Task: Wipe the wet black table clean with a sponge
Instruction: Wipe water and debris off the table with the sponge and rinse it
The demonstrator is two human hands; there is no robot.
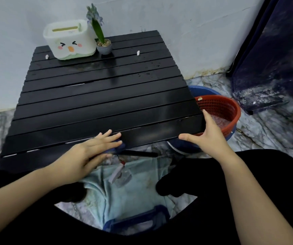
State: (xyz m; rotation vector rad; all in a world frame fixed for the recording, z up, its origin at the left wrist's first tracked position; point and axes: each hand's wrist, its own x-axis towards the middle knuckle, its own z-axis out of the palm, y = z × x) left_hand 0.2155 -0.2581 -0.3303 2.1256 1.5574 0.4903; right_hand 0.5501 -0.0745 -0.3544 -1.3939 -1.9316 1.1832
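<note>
Blue sponge [120, 147] mostly hidden under my flat-fingered left hand [89, 151] at black table [98, 96] near edge; right hand [207, 135] spread wide on near-right corner, outer fingers unseen.

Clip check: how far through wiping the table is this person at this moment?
Done, seemingly: the near and middle slats of the table look smooth, without beads. In hand: the left hand presses the blue sponge at the near edge; the right hand braces the near right corner. Left: droplets on the far right slats, not yet wiped.
</note>
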